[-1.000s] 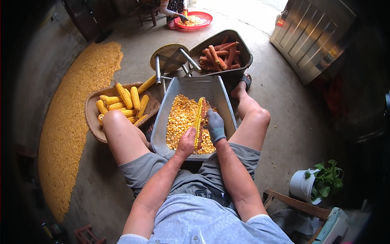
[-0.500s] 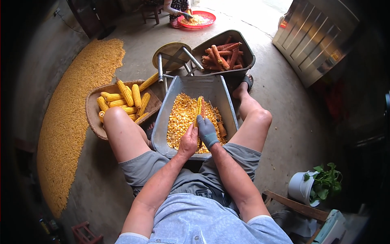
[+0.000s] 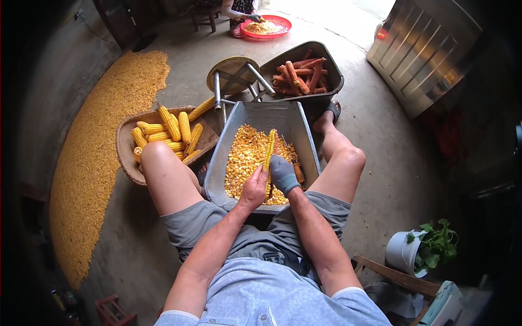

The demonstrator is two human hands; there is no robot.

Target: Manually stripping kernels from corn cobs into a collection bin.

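The metal trough (image 3: 304, 141) sits between the person's knees, half full of loose yellow kernels (image 3: 244, 157). Over its near end both hands meet on one corn cob (image 3: 268, 155), which stands lengthwise above the kernels. The left hand (image 3: 253, 189), bare, has its fingers curled around the cob's lower end. The right hand (image 3: 283, 174), in a grey glove, is closed around the cob just beside it; something thin and reddish lies under that hand, possibly a shelling tool, though the view is too small to be sure.

Left of the trough, a woven basket (image 3: 126, 163) holds whole yellow cobs (image 3: 168, 130). Beyond the trough's far end stands a round stool (image 3: 231, 70), and next to that a dark tub (image 3: 326, 60) of bare reddish cobs. Further left of the trough, kernels lie spread in a long band on the floor (image 3: 92, 163).

The likely trouble is a slip: the bare left hand sits close to the gloved one, so a hard push along the cob could scrape its fingers. Kernels could also spring over the trough's low side onto the floor if the cob is held too high.
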